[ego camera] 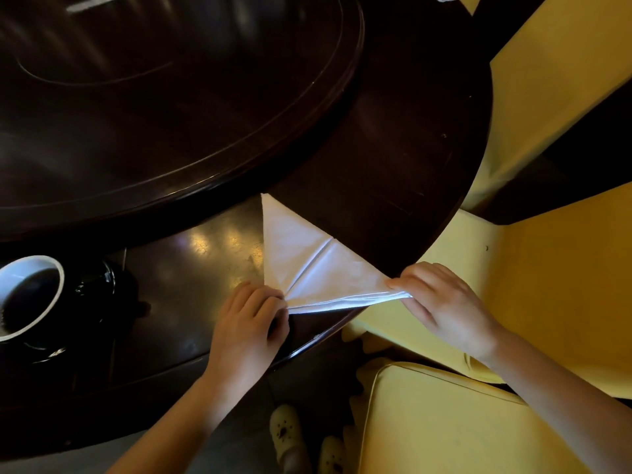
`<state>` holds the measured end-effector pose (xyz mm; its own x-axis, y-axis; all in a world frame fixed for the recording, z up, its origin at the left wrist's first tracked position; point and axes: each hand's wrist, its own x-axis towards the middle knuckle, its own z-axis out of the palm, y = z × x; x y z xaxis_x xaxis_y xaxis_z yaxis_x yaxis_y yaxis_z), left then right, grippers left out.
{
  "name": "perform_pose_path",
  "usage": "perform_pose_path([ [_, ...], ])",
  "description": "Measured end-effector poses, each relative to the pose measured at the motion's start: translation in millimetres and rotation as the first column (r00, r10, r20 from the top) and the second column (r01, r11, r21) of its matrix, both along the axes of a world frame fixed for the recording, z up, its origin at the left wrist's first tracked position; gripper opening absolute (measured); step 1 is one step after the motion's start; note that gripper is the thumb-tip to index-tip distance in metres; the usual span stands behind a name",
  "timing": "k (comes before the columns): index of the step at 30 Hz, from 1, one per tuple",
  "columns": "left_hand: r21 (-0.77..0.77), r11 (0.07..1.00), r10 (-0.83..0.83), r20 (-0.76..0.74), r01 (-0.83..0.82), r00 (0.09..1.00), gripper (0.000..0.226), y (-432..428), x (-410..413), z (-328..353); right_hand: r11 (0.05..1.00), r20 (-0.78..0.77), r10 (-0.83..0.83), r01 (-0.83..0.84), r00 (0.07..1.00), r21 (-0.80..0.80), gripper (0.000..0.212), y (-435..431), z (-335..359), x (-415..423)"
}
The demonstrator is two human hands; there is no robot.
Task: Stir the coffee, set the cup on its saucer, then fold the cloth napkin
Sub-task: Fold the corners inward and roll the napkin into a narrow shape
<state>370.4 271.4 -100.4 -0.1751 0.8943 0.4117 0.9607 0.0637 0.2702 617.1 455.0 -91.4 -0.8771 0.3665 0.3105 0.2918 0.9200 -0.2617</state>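
Napkin [307,268], white cloth, is shown folded to a triangle on the dark table [393,148], its long edge nearest the person and its apex pointing away from the fingers. A raised seam is seen running from the left-hand pinch toward the far sloping edge. The left hand [246,330] is closed on the near edge, thumb and fingertips pinched on the layers partway along it; the right hand [444,309] is closed on the right corner, where the stacked hems are gripped between thumb and fingers. That corner is held just past the table rim, over the yellow chair [547,285], and appears slightly lifted, though contact with the wood cannot be judged in this dim view.

Cup [27,295], with dark coffee in it, is seen well to the left of the left hand, seated on what is probably its dark saucer [99,289]; the saucer is hard to separate from the table.

Folding is judged to be the step in hand. Several risks are noted:
- the layers at the right corner could fan apart if the pinch is eased before the next crease is pressed;
- the polished top offers little friction, so the cloth could be dragged off the rim by a pull toward the right fingers;
- a skewed crease would follow if the left pinch slips off the seam;
- a wide leftward sweep could reach the cup.
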Motion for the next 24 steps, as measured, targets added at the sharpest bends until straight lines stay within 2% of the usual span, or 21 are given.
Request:
perform_pose_path([
  [5, -0.060, 0.998, 0.017, 0.033, -0.015, 0.999, 0.023, -6, -5, -2, 0.964, -0.118, 0.004, -0.036, 0.993, -0.263, 0.013, -8, 39, -5],
  [10, -0.045, 0.997, 0.073, 0.301, -0.062, 0.951, 0.025, -3, -8, -3, 0.846, -0.265, -0.024, -0.122, 0.964, -0.519, 0.015, 5, 78, -55],
  [12, -0.033, 0.995, 0.104, 0.356, -0.099, 0.929, 0.024, -2, -7, -2, 0.800, -0.301, -0.096, -0.107, 0.949, -0.590, 0.009, 15, 82, -86],
  [15, -0.016, 0.984, 0.168, 0.393, -0.176, 0.904, 0.024, 0, -1, 0, 0.729, -0.263, -0.178, -0.053, 0.948, -0.683, 0.007, 28, 82, -133],
  [17, 0.002, 0.969, 0.225, 0.411, -0.248, 0.883, 0.024, 0, 3, -2, 0.709, -0.201, -0.206, 0.004, 0.958, -0.705, 0.005, 36, 75, -163],
  [20, 0.001, 0.937, 0.313, 0.440, -0.348, 0.842, 0.025, 1, 6, -4, 0.728, -0.139, -0.257, 0.097, 0.956, -0.679, 0.015, 42, 58, -197],
  [24, -0.041, 0.900, 0.400, 0.473, -0.434, 0.785, 0.030, 4, 9, -4, 0.738, -0.088, -0.314, 0.185, 0.945, -0.648, 0.019, 44, 33, -222],
])
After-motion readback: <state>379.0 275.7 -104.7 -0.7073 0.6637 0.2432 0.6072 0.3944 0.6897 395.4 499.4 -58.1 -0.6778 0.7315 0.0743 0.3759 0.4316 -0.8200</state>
